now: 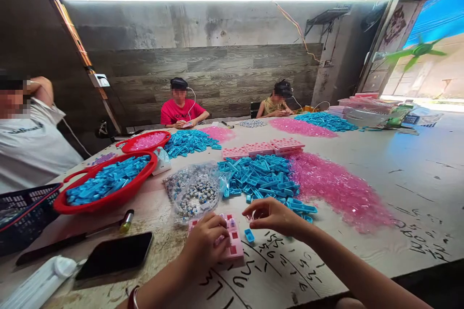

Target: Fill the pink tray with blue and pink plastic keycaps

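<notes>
A pink tray with square holes [235, 249] lies on the table in front of me. My left hand [205, 241] rests over its left side, fingers curled onto it and hiding part of the holes. Just right of the tray, my right hand [275, 217] pinches a small clear pink plastic piece [250, 217] between thumb and forefinger. Below that hand a single small blue plastic piece [249, 235] lies on the tabletop. Behind my hands are a plastic bag of small metallic parts [195, 190], a pile of blue plastic pieces [257, 174] and a heap of clear pink pieces [337, 188].
Stacked pink trays [263, 148] stand behind the blue pile. To the left are a red basket of blue pieces [105, 207], a phone [114, 256], a knife-like dark tool [54, 246] and a white device [43, 285]. Several co-workers sit around the table [409, 164].
</notes>
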The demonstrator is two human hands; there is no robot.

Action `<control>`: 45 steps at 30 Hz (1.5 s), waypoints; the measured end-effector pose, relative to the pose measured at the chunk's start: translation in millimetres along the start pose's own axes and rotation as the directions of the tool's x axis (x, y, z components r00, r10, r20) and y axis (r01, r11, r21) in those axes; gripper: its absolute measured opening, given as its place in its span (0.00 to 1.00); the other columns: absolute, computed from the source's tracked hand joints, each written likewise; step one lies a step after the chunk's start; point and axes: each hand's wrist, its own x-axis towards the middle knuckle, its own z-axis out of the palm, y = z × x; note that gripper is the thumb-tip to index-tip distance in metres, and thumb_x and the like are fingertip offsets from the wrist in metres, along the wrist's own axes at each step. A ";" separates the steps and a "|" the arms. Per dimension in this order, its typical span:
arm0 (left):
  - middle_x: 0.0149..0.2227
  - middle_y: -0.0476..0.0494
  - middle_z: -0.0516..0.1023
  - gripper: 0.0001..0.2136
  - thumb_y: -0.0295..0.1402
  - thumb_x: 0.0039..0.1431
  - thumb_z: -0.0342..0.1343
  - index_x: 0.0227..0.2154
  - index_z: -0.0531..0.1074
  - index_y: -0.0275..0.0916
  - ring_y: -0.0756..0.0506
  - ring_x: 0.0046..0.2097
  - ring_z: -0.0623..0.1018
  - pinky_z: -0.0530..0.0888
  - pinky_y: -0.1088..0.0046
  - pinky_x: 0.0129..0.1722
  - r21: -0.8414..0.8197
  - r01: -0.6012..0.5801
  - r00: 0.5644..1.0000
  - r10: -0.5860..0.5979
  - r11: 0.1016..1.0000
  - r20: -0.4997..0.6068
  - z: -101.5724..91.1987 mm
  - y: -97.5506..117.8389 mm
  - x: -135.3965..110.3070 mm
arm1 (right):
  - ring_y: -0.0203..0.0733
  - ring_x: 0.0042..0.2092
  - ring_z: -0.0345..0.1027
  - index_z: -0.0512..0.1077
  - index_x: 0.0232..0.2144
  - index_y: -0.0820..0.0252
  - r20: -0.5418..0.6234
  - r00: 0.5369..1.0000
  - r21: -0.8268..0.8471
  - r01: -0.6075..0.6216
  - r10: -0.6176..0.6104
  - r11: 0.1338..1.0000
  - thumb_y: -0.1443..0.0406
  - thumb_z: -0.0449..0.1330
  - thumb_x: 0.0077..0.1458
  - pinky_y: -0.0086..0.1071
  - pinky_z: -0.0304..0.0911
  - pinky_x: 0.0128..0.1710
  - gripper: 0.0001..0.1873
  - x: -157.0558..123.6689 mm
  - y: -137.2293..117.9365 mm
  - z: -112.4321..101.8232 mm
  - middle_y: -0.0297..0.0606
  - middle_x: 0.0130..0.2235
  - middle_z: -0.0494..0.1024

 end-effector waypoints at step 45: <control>0.41 0.43 0.71 0.07 0.24 0.49 0.57 0.32 0.74 0.40 0.43 0.45 0.69 0.67 0.64 0.44 -0.073 0.168 0.973 -0.153 0.983 0.175 -7.1 3.0 -1.5 | 0.34 0.29 0.66 0.71 0.26 0.60 0.009 0.958 -0.412 0.264 -0.285 0.872 0.74 0.63 0.40 0.27 0.62 0.29 0.08 6.8 6.8 33.7 0.32 0.28 0.75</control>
